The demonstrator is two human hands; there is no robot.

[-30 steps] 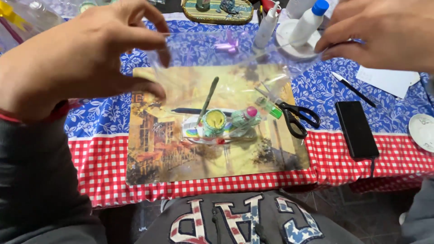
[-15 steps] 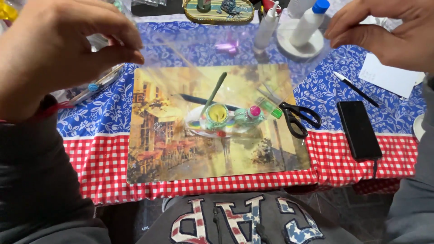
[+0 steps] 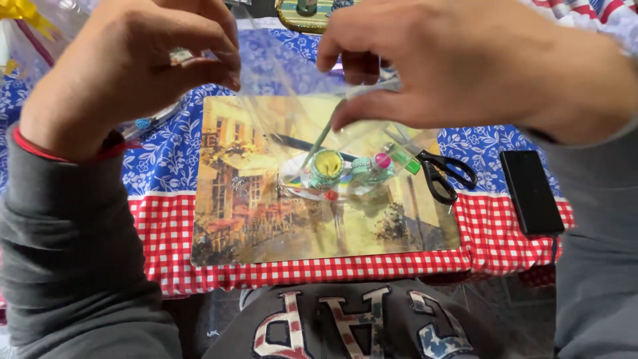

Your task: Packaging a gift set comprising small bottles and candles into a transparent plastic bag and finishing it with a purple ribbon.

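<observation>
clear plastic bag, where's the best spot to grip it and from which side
Probably the top edge, pinched from above at two spread points. The clear plastic bag is thin and limp, with small items weighing down its bottom above the picture placemat, so only the upper rim keeps it hanging open side up. The left hand and right hand both pinch there.

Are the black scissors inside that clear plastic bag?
No, the black scissors lie outside the clear plastic bag, on the picture mat beside it, while both hands hold the bag's top.
</observation>
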